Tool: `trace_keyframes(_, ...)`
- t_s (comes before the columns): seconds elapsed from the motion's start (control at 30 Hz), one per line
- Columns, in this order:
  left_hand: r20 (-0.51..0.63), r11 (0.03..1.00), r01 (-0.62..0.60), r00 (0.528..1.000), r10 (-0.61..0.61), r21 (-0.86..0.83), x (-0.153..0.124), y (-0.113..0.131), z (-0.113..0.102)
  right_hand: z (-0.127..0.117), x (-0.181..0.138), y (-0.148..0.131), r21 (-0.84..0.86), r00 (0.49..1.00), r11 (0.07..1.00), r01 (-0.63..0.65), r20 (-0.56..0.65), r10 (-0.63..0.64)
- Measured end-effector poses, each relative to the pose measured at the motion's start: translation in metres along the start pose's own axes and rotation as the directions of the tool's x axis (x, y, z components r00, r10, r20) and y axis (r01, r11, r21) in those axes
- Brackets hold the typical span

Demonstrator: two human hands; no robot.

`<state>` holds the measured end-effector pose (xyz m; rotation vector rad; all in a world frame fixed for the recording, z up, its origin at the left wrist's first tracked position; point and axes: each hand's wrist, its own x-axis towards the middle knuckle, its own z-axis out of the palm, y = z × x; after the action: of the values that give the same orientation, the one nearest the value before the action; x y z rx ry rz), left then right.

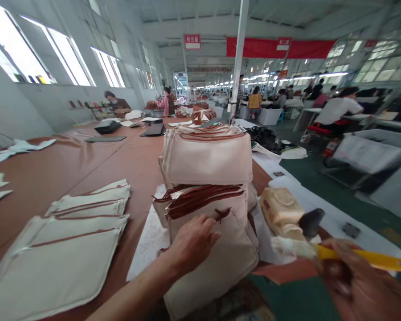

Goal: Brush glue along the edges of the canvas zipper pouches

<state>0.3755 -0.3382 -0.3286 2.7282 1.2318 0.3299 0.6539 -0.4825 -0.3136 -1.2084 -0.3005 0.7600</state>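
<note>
My left hand, its fingers curled in, is closed at the upper part of a cream bag piece with a brown top edge. That piece slants down over the near table edge, in front of a tall stack of similar cream pieces; several brown edges show midway up. My right hand grips the yellow handle of a brush, its pale bristles pointing left. Just beyond the bristles stands a yellowish plastic container, with a dark object beside it.
More cream pieces with brown edges lie overlapped on the brown-covered table at left. Dark stacked sheets sit farther back. A black heap lies behind the container. A white bin and seated people are at right.
</note>
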Motion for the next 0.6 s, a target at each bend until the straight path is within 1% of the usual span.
trace_keyframes(0.03, -0.001, 0.999, 0.045, 0.999, -0.045, -0.018, 0.015, 0.015, 0.014, 0.005, -0.002, -0.002, 0.019, 0.998, 0.999, -0.05, -0.034, 0.051)
trace_keyframes(0.07, -0.012, 0.996, 0.085, 0.996, -0.086, -0.028, 0.029, 0.024, 0.026, 0.007, -0.004, -0.004, 0.037, 0.994, 0.995, -0.088, -0.068, 0.09)
trace_keyframes(0.13, -0.027, 0.99, 0.137, 0.99, -0.138, -0.023, 0.05, 0.029, 0.042, 0.006, -0.005, -0.007, 0.054, 0.985, 0.992, -0.112, -0.126, 0.118)
trace_keyframes(0.2, -0.026, 0.986, 0.168, 0.985, -0.168, -0.017, 0.061, 0.025, 0.053, -0.001, -0.005, -0.006, 0.046, 0.977, 0.99, -0.132, -0.163, 0.138)
trace_keyframes(0.27, -0.015, 0.98, 0.197, 0.98, -0.198, -0.031, 0.064, 0.022, 0.059, -0.009, -0.003, -0.003, 0.038, 0.975, 0.988, -0.149, -0.163, 0.153)
trace_keyframes(0.37, -0.004, 0.971, 0.22, 0.975, -0.221, -0.091, 0.059, 0.02, 0.062, -0.016, -0.001, 0.004, 0.038, 0.99, 0.994, -0.101, -0.091, 0.104)
trace_keyframes(0.47, 0.013, 0.953, 0.238, 0.971, -0.24, -0.188, 0.055, 0.019, 0.063, -0.015, -0.002, 0.008, 0.049, 0.997, 0.997, -0.054, -0.046, 0.056)
trace_keyframes(0.6, 0.005, 0.916, 0.237, 0.969, -0.248, -0.325, 0.055, 0.014, 0.064, -0.008, -0.005, 0.007, 0.055, 0.999, 0.997, -0.048, -0.023, 0.049)
